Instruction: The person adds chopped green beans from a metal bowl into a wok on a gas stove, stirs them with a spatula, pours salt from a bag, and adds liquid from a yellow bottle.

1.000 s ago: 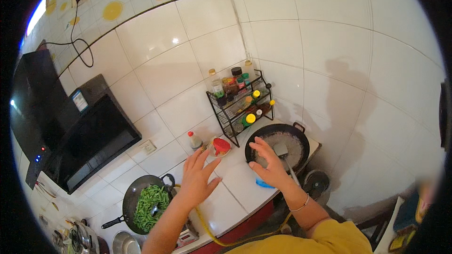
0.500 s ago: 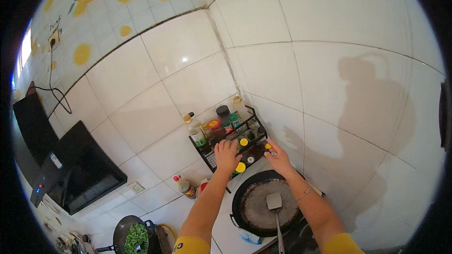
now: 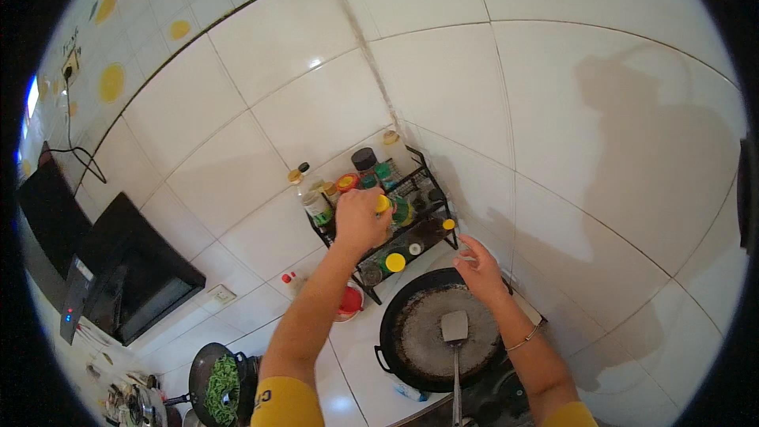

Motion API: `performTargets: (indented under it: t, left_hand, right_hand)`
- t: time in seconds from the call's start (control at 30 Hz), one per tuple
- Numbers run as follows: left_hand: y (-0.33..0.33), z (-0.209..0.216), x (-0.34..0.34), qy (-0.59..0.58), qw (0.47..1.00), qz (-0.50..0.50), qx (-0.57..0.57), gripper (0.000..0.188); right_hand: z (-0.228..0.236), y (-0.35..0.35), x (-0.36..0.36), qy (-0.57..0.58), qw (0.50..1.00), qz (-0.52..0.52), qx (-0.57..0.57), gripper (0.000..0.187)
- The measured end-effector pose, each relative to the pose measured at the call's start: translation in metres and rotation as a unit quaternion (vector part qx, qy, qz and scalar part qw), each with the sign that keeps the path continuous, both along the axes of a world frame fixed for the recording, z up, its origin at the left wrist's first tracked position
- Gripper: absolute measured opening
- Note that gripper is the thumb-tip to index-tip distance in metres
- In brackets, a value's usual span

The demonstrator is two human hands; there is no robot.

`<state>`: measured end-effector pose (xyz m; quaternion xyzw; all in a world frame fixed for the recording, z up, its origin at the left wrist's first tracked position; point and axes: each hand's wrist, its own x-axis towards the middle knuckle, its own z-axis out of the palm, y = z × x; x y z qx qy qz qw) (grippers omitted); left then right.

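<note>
My left hand [image 3: 362, 220] is closed round a small bottle with a yellow cap [image 3: 383, 203], over the tiers of a black wire spice rack [image 3: 371, 299]. The fingers cover much of the bottle. My right hand [image 3: 481, 270] hangs above the far right rim of a black wok [image 3: 387, 324], its fingers apart and bent, with nothing in them. Close to its fingertips, a yellow-capped container [image 3: 448, 224] stands at the rack's right end. The lower tier also holds a jar with a yellow lid [image 3: 395, 262] and a white-capped bottle [image 3: 415, 249].
A metal spatula [image 3: 455, 327] rests in the wok, which has whitish residue inside. Bottles and a black-lidded jar [image 3: 364, 160] fill the rack's back tier. A red-topped tub [image 3: 351, 299] sits left of the rack. Further left is a pan of chopped greens [image 3: 224, 395].
My left hand has taken hold of the yellow-capped bottle and raised it slightly up and left. My right hand has drawn back from the rack's right end. The view has shifted a little.
</note>
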<state>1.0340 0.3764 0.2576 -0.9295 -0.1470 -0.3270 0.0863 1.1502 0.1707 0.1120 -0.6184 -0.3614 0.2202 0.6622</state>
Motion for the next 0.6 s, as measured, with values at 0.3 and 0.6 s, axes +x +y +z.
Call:
performTargets:
  t: [0.3,0.6]
  left_hand:
    - [-0.072,0.090,-0.156,-0.086,0.947,-0.031,-0.307,0.032]
    - [-0.130,0.097,-0.387,-0.070,0.906,-0.069,-0.411,0.042]
  right_hand:
    - [0.103,0.011,-0.092,-0.486,0.873,-0.022,0.041,0.098]
    - [0.136,0.001,-0.251,-0.306,0.877,0.371,-0.021,0.087]
